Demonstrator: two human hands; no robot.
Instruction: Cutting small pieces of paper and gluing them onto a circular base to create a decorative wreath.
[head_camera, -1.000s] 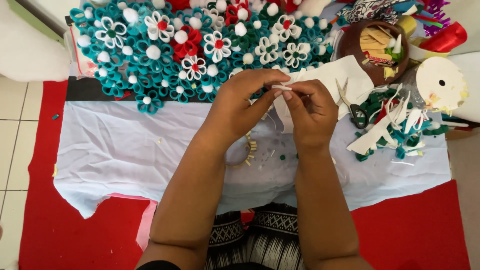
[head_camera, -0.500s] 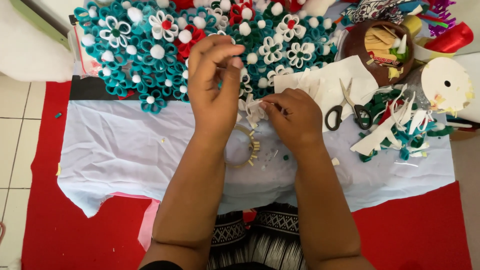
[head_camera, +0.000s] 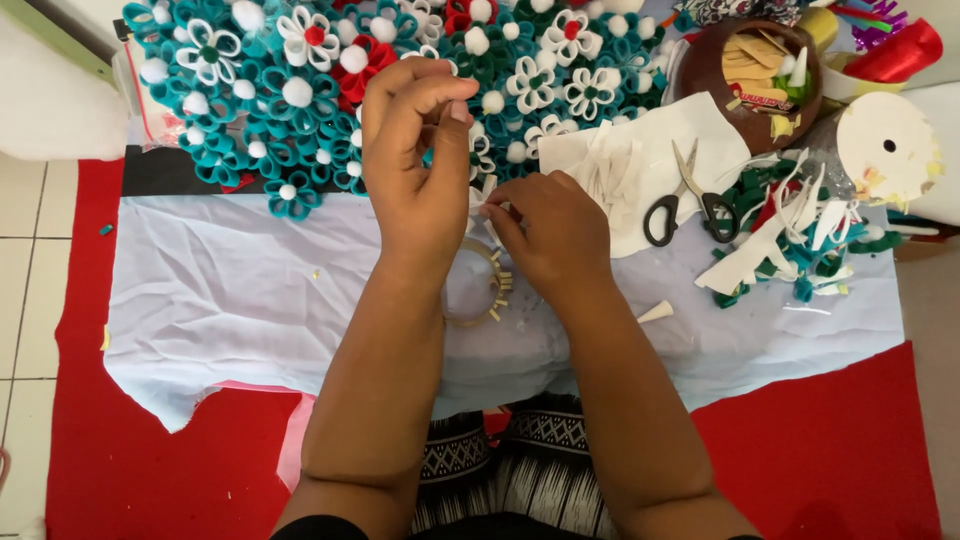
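My right hand (head_camera: 548, 235) pinches a small white folded felt flower piece (head_camera: 484, 203) just above the white cloth (head_camera: 230, 300). My left hand (head_camera: 415, 150) is raised beside it with curled fingers, thumb tip against the forefinger, over the edge of the heap of teal, white and red felt flowers (head_camera: 290, 90). Nothing shows between the left fingers. A tape ring (head_camera: 489, 290) with short cut bits stuck on it lies under my wrists.
Black-handled scissors (head_camera: 682, 203) lie on a white felt sheet (head_camera: 655, 150) to the right. Beyond them are a brown bowl (head_camera: 715, 80) of sticks, a white disc (head_camera: 885, 145) and a pile of felt scraps (head_camera: 800, 240). Red mat (head_camera: 120, 470) surrounds the cloth.
A second ago both hands pinched a white strip together. The left hand then let go and rose over the flowers, while the right hand lowered the white piece toward the cloth.
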